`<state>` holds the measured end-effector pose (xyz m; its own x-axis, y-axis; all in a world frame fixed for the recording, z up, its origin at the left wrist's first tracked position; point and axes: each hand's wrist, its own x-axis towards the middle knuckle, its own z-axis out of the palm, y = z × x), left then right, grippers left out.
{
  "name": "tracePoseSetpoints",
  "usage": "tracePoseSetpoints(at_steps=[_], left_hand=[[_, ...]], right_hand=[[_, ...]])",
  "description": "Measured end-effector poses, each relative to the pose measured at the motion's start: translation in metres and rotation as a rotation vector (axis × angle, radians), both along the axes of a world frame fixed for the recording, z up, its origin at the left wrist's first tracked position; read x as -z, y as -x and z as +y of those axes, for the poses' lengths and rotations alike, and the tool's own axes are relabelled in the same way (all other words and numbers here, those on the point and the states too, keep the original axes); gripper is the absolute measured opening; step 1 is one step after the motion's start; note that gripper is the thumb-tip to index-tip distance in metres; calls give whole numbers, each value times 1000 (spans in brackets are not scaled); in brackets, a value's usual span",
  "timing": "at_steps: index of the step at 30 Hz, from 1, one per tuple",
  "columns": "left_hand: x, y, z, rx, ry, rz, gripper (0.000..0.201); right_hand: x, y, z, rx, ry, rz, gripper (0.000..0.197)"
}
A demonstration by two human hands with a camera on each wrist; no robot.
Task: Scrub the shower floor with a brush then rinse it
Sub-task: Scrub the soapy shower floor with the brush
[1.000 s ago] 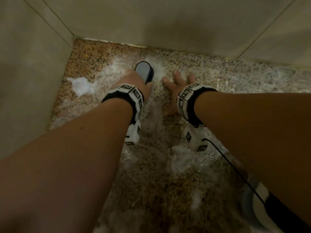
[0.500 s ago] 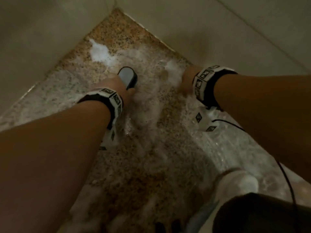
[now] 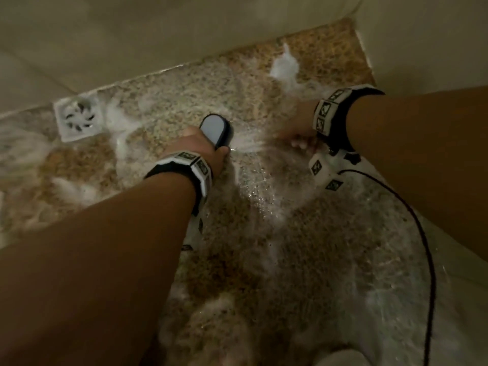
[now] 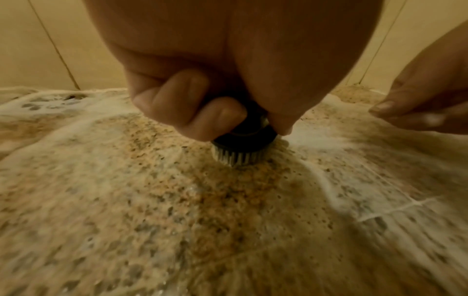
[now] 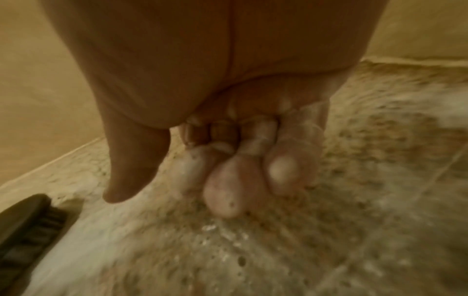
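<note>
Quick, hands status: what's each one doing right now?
Left hand: closed around the scrub brush, bristles down on the soapy floor.
Right hand: open, holding nothing, sudsy fingertips down at the floor.

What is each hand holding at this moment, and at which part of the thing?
The left hand grips the scrub brush at its near end, fingers curled round the dark body above the bristles. The right hand holds nothing; its soapy fingers point down toward the wet floor.
</note>
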<state>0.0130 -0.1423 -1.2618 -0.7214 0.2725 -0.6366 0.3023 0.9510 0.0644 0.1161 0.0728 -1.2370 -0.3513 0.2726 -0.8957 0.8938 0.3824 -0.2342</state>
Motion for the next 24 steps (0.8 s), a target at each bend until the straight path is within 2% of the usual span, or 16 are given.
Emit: tracePoseSetpoints(at_steps=[3,6,8,12,18,24], left_hand=[[2,-1,2,-67,-9,0,76],[5,-2,5,-114,-9,8,67],[6,-1,10,-134,-21,10,63],[8,0,10,-138,-24,21,66],[2,-3,13,-182,-37,-18,62],[8,7,23,-190,-32,-19,66]], right_hand=[[14,9,-5,48,14,55,60],[25,8,-7,146,-16,103,66],[28,10,-4,207,-3,103,67],[29,16,0,178,-7,80,69],[27,15,-2,270,45,77,66],[29,11,-3,386,80,142,63]])
